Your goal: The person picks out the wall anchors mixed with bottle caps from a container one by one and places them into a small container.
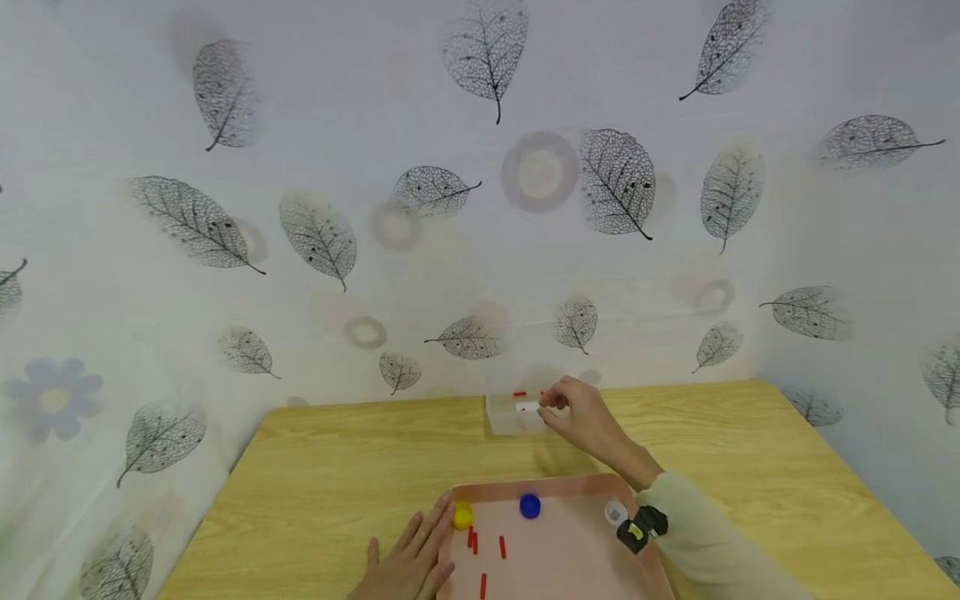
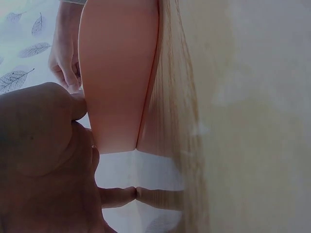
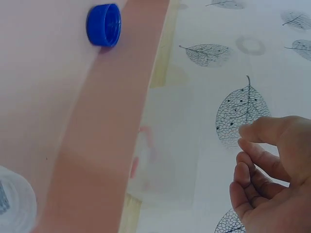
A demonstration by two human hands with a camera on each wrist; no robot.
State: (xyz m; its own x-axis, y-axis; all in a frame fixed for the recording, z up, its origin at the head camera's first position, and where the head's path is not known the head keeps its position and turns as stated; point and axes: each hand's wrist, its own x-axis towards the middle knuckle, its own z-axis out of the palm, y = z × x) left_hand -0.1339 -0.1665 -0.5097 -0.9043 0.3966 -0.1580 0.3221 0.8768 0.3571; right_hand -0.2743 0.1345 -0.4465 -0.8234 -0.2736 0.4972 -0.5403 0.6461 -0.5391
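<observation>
At the back of the table, my right hand (image 1: 581, 417) hovers over a translucent box (image 1: 501, 421). In the right wrist view its thumb and index finger (image 3: 262, 158) come close together, and nothing shows between them. Small red sticks (image 1: 520, 393) show at the box's far rim. With fingers extended, my left hand (image 1: 408, 554) rests along the left edge of a pink tray (image 1: 570, 554). Inside the tray are a yellow bottle cap (image 1: 462, 517), a blue bottle cap (image 1: 530, 506), a clear cap (image 1: 616, 512) and several red sticks (image 1: 502, 547).
The wooden table (image 1: 337, 475) meets a wall covering (image 1: 420, 283) printed with leaves just behind the box. A black wrist camera (image 1: 637, 532) on the right sleeve overlaps the tray's right edge.
</observation>
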